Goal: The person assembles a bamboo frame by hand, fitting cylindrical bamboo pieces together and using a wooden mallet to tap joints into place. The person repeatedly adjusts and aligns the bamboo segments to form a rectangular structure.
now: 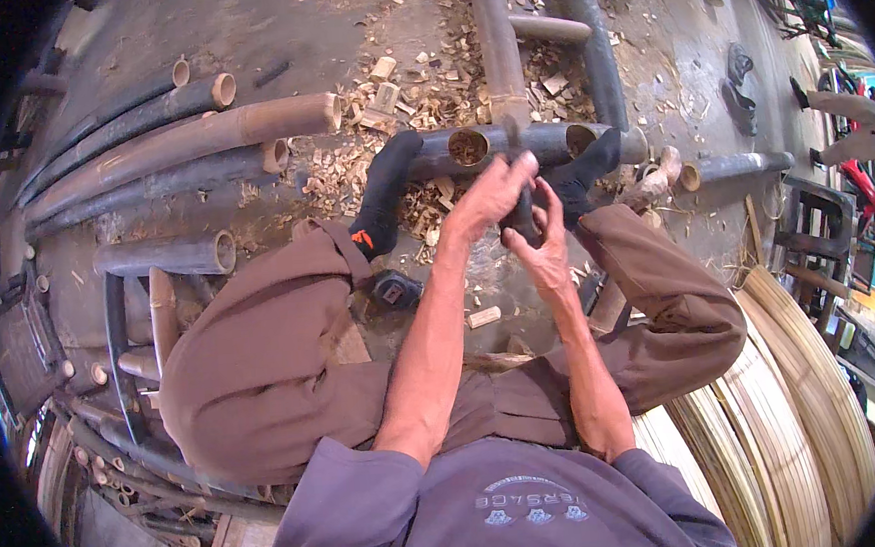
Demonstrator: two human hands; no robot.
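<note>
A dark cylinder [522, 216] lies in the right hand [547, 254]

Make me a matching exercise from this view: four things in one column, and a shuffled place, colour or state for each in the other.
Things:
1. Dark rod-shaped piece
2. Bamboo pole with round holes
3. Pale slats
4. Trousers

Places, colours or states:
A. Brown cloth
B. Laid side by side at the picture's lower right
C. Grasped by the right hand
D. Lying crosswise by the dark socks

Right pairs: 1-C, 2-D, 3-B, 4-A.
</note>
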